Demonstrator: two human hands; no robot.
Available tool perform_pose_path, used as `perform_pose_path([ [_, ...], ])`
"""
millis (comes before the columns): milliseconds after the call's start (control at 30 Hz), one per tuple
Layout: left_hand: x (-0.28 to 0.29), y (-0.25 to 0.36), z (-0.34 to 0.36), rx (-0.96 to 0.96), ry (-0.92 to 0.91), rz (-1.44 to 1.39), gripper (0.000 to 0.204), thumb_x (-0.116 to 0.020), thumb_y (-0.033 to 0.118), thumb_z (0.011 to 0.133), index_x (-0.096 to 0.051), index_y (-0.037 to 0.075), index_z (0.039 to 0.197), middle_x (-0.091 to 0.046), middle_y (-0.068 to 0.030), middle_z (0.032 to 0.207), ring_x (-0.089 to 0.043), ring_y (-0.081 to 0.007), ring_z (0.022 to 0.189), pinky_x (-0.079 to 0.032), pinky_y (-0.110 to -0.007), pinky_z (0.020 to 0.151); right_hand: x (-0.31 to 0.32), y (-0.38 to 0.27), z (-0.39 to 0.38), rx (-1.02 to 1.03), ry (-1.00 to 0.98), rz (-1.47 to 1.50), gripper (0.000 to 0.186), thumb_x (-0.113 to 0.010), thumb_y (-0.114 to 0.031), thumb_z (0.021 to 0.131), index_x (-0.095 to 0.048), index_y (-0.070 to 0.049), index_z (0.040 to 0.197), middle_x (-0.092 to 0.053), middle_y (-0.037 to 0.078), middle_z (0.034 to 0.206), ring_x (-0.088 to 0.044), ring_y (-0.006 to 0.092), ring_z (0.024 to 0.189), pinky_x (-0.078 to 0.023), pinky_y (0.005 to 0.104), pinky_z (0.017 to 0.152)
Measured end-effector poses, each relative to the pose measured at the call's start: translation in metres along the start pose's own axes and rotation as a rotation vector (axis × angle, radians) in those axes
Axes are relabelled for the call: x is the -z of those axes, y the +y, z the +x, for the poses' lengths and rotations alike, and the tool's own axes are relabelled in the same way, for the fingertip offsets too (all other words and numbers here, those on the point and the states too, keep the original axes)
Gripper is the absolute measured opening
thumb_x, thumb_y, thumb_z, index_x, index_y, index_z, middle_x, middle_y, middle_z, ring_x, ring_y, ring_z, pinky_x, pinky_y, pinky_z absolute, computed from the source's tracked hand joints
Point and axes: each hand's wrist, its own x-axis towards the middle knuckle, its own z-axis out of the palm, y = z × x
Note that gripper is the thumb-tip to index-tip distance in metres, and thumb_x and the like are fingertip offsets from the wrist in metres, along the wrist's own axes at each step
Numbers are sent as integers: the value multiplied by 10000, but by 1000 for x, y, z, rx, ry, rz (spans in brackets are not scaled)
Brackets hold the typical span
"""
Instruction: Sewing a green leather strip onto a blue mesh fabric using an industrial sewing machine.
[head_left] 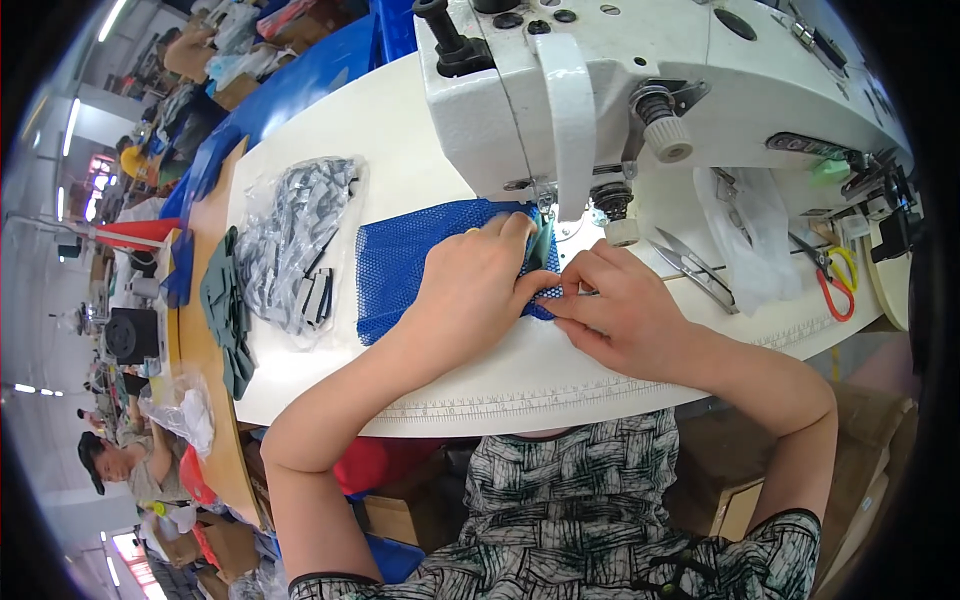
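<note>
A piece of blue mesh fabric (392, 262) lies flat on the white sewing table, its right edge beneath the head of a white sewing machine (465, 130). My left hand (475, 275) rests on the mesh, fingers bent toward a dark green strip of cloth (541, 248) at that edge. Close to the needle area, my right hand (620, 312) pinches the mesh's near right corner between thumb and fingers. The two hands almost meet there. The left fingertips are partly hidden behind the hand, so their grip is unclear.
Left of the mesh lies a clear plastic bag (295, 240) of grey and white pieces, beside a stack of dark green cloth (226, 315). Metal snips (695, 270), a white plastic bag (750, 240) and red-and-yellow-handled scissors (832, 282) lie at right. A printed ruler (500, 403) runs along the near table edge.
</note>
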Motion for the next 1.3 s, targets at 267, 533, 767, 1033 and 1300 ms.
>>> perform_pose_path([
  [267, -7, -9, 3, -102, -16, -86, 220, -815, 158, 841, -654, 9, 831, -676, -135, 823, -696, -320, 864, -534, -405, 717, 2, -3, -2, 2, 57, -127, 148, -752, -85, 830, -733, -65, 975, -656, 64, 1090, -620, 266, 1030, -520, 389, 851],
  [533, -16, -14, 15, 441, -62, -806, 368, -732, 306, 1024, -708, -47, 923, -680, -63, 746, -543, -92, 633, -446, -281, 589, -5, -1, -1, 62, 88, -178, 197, -703, -88, 816, -702, -56, 1010, -685, 74, 1145, -634, 261, 1098, -521, 389, 868],
  [767, -6, -17, 36, 570, -206, -766, 502, -717, 438, 1048, -771, -25, 860, -628, -28, 676, -476, -96, 564, -383, -288, 520, -2, -2, -1, 91, 72, -202, 189, -696, -84, 808, -685, -48, 994, -656, 90, 1137, -618, 270, 1077, -515, 390, 859],
  [1033, -7, -16, 36, 447, -142, -387, 295, -982, 200, 745, -789, -19, 786, -745, -122, 723, -653, -162, 609, -509, -314, 576, -2, -3, -2, 91, 55, -207, 192, -693, -73, 807, -688, -38, 997, -663, 103, 1152, -617, 279, 1102, -515, 409, 871],
  [1300, -20, 7, 11, 473, 167, -461, 318, -937, 228, 803, -742, -16, 743, -710, -92, 684, -617, -144, 600, -492, -325, 581, -3, -1, -2, 131, 108, -241, 180, -676, -87, 823, -692, -31, 993, -676, 101, 1136, -620, 289, 1129, -516, 410, 884],
])
